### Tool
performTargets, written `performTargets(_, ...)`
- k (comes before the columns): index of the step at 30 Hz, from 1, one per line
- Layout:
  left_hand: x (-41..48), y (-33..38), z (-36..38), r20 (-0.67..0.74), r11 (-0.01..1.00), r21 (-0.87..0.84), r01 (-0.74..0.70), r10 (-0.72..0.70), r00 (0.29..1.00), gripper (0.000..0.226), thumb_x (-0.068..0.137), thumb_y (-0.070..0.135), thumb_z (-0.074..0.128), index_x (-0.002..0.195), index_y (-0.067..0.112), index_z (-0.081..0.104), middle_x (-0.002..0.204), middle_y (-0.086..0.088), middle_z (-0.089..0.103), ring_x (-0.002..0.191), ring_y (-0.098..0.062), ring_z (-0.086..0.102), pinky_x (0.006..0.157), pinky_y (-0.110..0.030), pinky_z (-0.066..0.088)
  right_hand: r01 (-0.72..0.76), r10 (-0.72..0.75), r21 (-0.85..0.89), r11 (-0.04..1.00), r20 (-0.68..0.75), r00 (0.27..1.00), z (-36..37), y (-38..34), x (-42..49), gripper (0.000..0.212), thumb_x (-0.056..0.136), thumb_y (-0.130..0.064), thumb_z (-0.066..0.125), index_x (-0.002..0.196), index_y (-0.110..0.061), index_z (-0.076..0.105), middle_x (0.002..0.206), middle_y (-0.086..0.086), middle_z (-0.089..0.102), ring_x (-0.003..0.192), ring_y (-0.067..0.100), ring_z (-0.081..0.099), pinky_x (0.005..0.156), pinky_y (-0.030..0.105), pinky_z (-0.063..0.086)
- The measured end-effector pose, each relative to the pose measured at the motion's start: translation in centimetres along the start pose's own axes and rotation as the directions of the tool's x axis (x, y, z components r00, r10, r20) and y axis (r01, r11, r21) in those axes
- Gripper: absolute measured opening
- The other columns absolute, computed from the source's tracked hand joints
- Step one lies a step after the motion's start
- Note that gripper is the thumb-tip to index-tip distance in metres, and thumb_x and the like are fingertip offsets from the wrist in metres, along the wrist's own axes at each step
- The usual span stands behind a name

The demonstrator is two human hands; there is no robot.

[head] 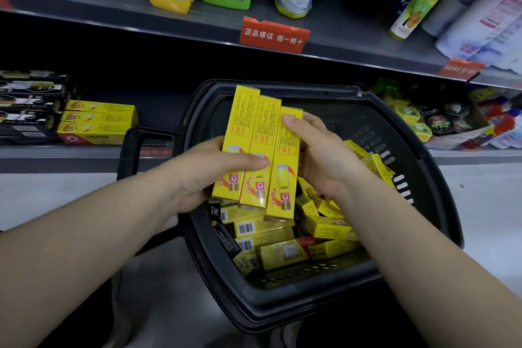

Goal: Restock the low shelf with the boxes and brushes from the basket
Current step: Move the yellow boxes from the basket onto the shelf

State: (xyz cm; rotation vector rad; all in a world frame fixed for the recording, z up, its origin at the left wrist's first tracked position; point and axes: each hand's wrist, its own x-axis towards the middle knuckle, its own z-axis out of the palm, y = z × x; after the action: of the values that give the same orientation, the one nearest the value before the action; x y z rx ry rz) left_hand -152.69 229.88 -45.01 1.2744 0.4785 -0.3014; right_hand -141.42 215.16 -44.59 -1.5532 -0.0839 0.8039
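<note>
Three long yellow boxes (262, 150) stand side by side above the black basket (423, 155), held between both hands. My left hand (203, 172) grips them from the left, its thumb across the fronts of two of the boxes. My right hand (319, 155) grips the right-hand box, thumb on its front near the top. Several more yellow boxes (285, 246) and a black box (226, 237) lie loose in the basket. On the low shelf (56, 154) at left, a stack of yellow boxes (99, 121) lies beside stacked black boxes (28, 102). No brushes are visible.
The basket's handle (132, 147) sticks out to the left near the shelf edge. An upper shelf (141, 20) carries pouches and bottles, with red price tags (272, 35) on its lip. Small tins and packets (446, 121) crowd the low shelf at right.
</note>
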Motion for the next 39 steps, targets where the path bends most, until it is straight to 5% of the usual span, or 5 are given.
performTargets(7,-4.2,1.7,-7.9,-0.214,0.99,-0.068,-0.122,0.105,0.971,0.048,0.054,0.025,0.075,0.1,0.019,0.066,0.084,-0.001,0.076,0.07,-0.015,0.072,0.049,-0.023,0.053,0.096,-0.094,-0.215,0.972,0.02,0.995,6.9,-1.5,2.7,0.016,0.088,-0.04,0.056,0.088,-0.025,0.058,0.057,-0.014,0.062,0.059,0.007,0.061,0.065,0.027,0.049)
performTargets(16,-11.2,-1.6,-23.3,-0.543,0.971,-0.12,-0.208,0.111,0.832,0.039,0.061,0.023,0.071,0.099,0.017,0.067,0.082,0.0,0.075,0.067,-0.015,0.072,0.052,-0.026,0.056,0.066,-0.043,-0.166,0.984,0.14,0.989,21.5,-4.8,9.9,0.016,0.088,-0.034,0.061,0.08,-0.021,0.057,0.051,-0.01,0.062,0.057,0.009,0.062,0.069,0.029,0.054)
performTargets(24,-8.9,-4.0,-30.8,-0.688,0.979,-0.148,-0.142,0.001,0.725,0.049,0.074,0.026,0.077,0.118,0.017,0.058,0.105,-0.007,0.071,0.092,-0.03,0.069,0.09,-0.052,0.05,-0.073,0.127,-0.418,0.906,0.104,0.986,28.5,-0.4,18.5,0.034,0.078,-0.039,0.072,0.085,-0.007,0.062,0.074,0.005,0.068,0.067,0.01,0.066,0.052,0.024,0.056)
performTargets(33,-4.2,-4.9,-33.0,-0.707,0.95,-0.254,-0.183,-0.053,0.706,0.048,0.073,0.023,0.078,0.116,0.02,0.056,0.106,-0.003,0.07,0.09,-0.026,0.069,0.085,-0.044,0.053,0.042,-0.052,-0.679,0.733,0.006,0.999,29.2,3.0,29.6,0.054,0.091,-0.05,0.051,0.123,-0.007,0.047,0.119,0.013,0.058,0.105,0.027,0.059,0.091,0.036,0.049)
performTargets(39,-1.4,-4.6,-33.6,-0.693,0.921,-0.328,-0.212,-0.081,0.717,0.044,0.073,0.022,0.078,0.112,0.019,0.056,0.1,-0.003,0.072,0.084,-0.022,0.071,0.064,-0.031,0.054,0.202,-0.085,-0.818,0.538,0.186,0.979,30.0,7.5,33.5,0.043,0.092,-0.044,0.052,0.12,-0.01,0.05,0.105,0.01,0.061,0.082,0.016,0.052,0.065,0.024,0.037)
